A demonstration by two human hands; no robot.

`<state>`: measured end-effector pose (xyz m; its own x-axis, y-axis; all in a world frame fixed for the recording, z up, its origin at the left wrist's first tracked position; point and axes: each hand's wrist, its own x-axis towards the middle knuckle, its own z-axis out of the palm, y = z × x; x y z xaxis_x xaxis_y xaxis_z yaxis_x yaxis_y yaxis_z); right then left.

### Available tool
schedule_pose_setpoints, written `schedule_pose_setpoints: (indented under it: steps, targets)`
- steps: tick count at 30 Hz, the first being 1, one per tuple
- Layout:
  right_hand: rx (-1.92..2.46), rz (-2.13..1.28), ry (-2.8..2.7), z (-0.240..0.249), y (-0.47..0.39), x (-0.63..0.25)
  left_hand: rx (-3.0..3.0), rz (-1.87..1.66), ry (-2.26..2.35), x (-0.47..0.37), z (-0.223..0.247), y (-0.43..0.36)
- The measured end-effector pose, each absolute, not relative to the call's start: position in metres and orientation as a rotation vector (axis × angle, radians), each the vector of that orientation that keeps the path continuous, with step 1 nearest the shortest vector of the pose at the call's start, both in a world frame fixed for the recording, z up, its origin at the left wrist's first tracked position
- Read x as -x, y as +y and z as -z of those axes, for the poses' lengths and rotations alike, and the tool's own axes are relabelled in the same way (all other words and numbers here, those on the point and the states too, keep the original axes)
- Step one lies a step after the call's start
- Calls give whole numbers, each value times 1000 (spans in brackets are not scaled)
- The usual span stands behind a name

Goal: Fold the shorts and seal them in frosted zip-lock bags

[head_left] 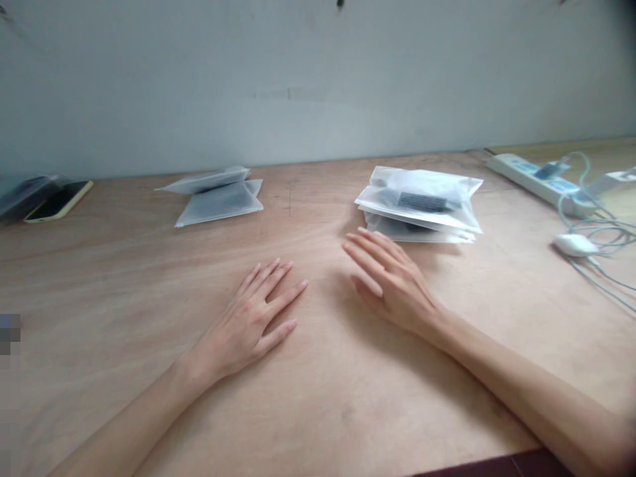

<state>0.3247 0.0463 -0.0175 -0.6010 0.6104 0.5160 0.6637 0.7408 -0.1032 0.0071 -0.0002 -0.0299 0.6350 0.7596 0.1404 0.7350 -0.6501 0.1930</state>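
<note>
My left hand (253, 317) lies palm down on the wooden table (298, 411), fingers spread, holding nothing. Slightly above the tabletop, my right hand (395, 281) is open, with its fingers stretched out and nothing in them. Just beyond its fingertips is a stack of frosted plastic bags (422, 192) with dark contents that I cannot make out; a dark label-like patch shows through the top one. Farther off, beyond my left hand, more frosted bags (218, 202) overlap, one tilted up on another.
A phone with a pale yellow edge (59, 201) lies at the back left beside a blurred clear-wrapped dark item (24, 195). At the right are a white power strip (541, 184), a white adapter (575, 244) and looped cables (611, 232). A pale wall (298, 86) bounds the table's back.
</note>
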Motion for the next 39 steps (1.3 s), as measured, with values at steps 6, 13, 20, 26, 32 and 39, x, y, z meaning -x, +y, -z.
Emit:
schedule_pose_setpoints:
  steps: [6, 13, 20, 26, 32, 39]
  targets:
    - [948, -239, -2623, 27, 18, -300, -2752, -304, 1244, -8, 28, 1]
    - [946, -257, -2674, 24, 19, -302, -2756, -251, 1249, -7, 27, -1]
    - [945, -241, -2682, 23, 18, -302, -2781, -248, 1246, -7, 27, 0]
    - [941, -228, -2697, 25, 18, -302, -2803, -240, 1248, -7, 29, 0]
    - [937, -208, -2710, 26, 18, -303, -2806, -257, 1257, -7, 30, -1]
    - [953, -201, -2710, 26, 17, -302, -2835, -264, 1286, -7, 29, 0]
